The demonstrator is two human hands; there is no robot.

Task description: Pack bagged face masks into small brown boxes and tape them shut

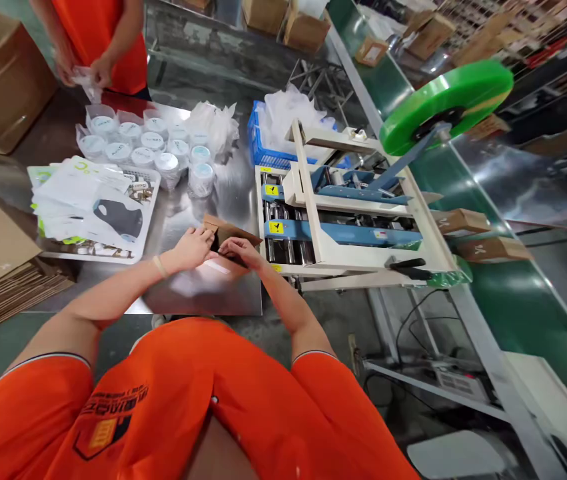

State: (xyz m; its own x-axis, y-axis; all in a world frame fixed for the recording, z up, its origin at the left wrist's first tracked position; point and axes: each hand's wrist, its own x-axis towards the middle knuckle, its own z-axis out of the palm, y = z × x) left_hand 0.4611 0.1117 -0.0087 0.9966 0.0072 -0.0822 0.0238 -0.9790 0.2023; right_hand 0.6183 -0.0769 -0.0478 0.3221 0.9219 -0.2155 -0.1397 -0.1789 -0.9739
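A small brown cardboard box (pixel 234 231) stands with its top flaps up near the front right corner of the metal table. My left hand (pixel 194 247) is closed on the box's left edge, fingertips at the opening. At the right side, my right hand (pixel 244 252) has its fingers curled over the rim, closed on the box too. The inside is dark, and I cannot make out what it holds. Left of my hands, a white tray (pixel 152 223) carries printed plastic bags (pixel 76 207) and small packed items. Several bubble-wrapped tubs with round lids (pixel 152 141) stand behind it.
Right of the table is a box-taping machine (pixel 348 233) with rollers and a green tape roll (pixel 443 100). A blue crate (pixel 268 157) of clear wrap sits behind it. Flattened cartons (pixel 3 293) are stacked at left. A co-worker in orange (pixel 98 40) handles clear wrap across the table.
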